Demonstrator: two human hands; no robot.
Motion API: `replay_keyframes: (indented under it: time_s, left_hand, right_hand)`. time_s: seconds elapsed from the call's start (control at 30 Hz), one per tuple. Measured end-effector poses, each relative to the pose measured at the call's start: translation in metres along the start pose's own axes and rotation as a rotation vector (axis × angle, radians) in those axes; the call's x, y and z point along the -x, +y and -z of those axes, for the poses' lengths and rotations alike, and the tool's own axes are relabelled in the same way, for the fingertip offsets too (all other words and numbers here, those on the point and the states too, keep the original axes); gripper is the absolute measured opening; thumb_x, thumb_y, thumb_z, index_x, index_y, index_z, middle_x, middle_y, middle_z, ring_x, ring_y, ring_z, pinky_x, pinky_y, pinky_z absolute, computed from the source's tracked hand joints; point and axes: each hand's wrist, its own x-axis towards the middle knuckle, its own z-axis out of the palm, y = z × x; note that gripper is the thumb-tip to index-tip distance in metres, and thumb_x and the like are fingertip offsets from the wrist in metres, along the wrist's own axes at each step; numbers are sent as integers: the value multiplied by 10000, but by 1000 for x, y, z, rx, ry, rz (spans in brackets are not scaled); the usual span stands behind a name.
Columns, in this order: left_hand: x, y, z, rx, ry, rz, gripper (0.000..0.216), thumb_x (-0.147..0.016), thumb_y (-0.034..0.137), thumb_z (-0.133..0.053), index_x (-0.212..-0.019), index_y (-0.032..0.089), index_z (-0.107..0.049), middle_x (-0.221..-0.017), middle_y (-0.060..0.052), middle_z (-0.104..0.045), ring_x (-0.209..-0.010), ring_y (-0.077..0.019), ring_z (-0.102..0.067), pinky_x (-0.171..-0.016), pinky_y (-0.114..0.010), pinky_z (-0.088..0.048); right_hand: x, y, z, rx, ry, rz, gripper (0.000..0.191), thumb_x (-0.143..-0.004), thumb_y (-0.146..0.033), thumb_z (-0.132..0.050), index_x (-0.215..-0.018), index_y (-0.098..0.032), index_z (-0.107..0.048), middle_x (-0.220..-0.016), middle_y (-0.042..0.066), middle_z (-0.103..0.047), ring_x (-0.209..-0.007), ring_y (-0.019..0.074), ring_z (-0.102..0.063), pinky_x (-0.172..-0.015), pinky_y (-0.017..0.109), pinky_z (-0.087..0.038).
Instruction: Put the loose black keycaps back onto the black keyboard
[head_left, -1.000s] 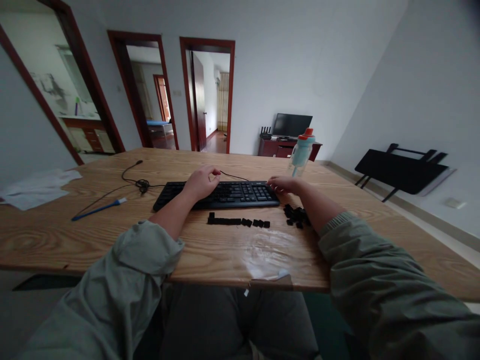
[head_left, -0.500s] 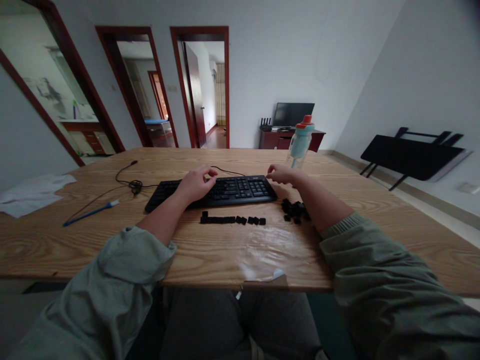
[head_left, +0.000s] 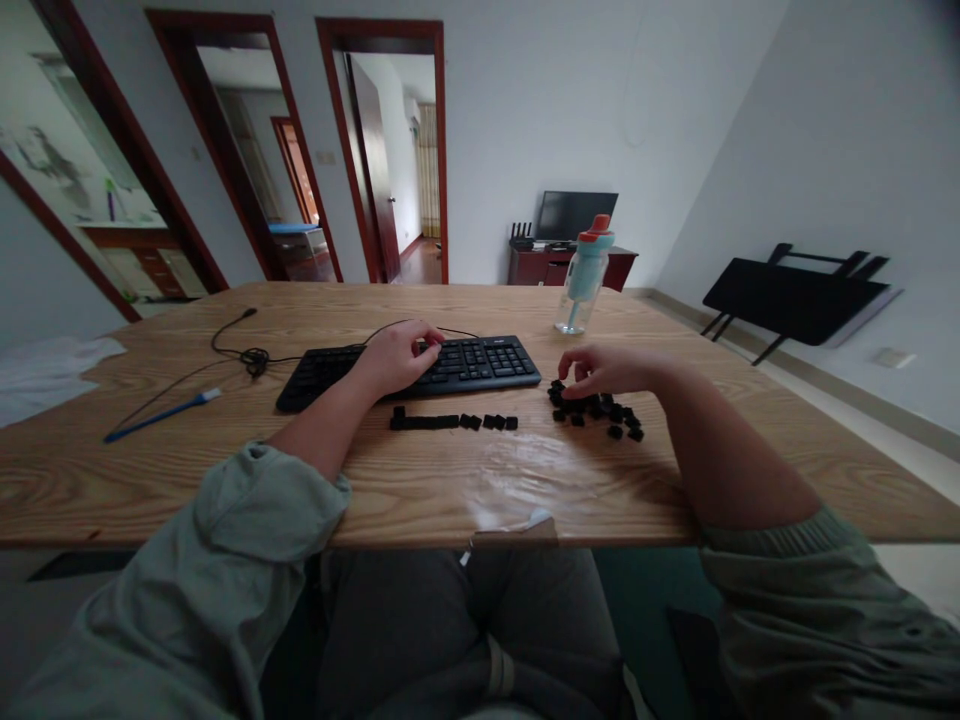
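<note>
A black keyboard (head_left: 480,368) lies on the wooden table. My left hand (head_left: 397,358) rests over its middle, fingers bent and thumb a little apart from them, with nothing visible between. To the right of the keyboard is a loose pile of small black keycaps (head_left: 615,412). Just above the pile hovers my right hand (head_left: 604,370), thumb and forefinger apart and pointing left; no keycap shows in it. In front of the keyboard, a row of black keycaps (head_left: 431,422) runs left to right, with more pieces spaced out at its right end.
Behind the right hand stands a clear bottle (head_left: 581,290) with an orange lid. A blue brush (head_left: 161,415) and the coiled cable (head_left: 255,360) lie left of the keyboard. White tissue (head_left: 52,375) sits at the far left. Clear tape (head_left: 525,490) covers the table's near edge.
My right hand has moved from beyond the keyboard's right end back towards me, over the keycap pile. My left hand has stayed over the keyboard. The camera view has shifted slightly.
</note>
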Motion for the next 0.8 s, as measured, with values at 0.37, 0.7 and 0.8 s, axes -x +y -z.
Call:
replay_keyframes:
  time_s: [0.37,0.7,0.8]
  left_hand:
    - [3,7,-4,92,-37,-76,251,-849,284,-572,-1037,165,-687,-928,-38,-688,-676,-132,-558,-662,-272,-450]
    - [13,61,-21,206,-64,-396,320,-826,325,-713,-1118,199,-680,-912,-24,-711,-753,-130,-623,-698,-248,-473]
    - [14,64,-26,222,-14,-445,279,-845,303,-702,-1103,199,-690,-921,-29,-723,-789,-133,-639,-738,-252,-481]
  right_hand:
    - [-8,-16,-22,49,-98,-3,196,-706,-342,-734,-848,-208,-721,-707,28,-682,-582,160,-570,-543,293,-375]
    - [-22,-52,-39,-562,-2,370,222,-779,-368,-596,-882,-186,-669,-617,-41,-482,-542,113,-385,-508,265,-281]
    - [-21,-62,-44,-732,-53,399,185,-764,-363,-582,-820,-191,-623,-559,-68,-362,-511,108,-306,-495,264,-254]
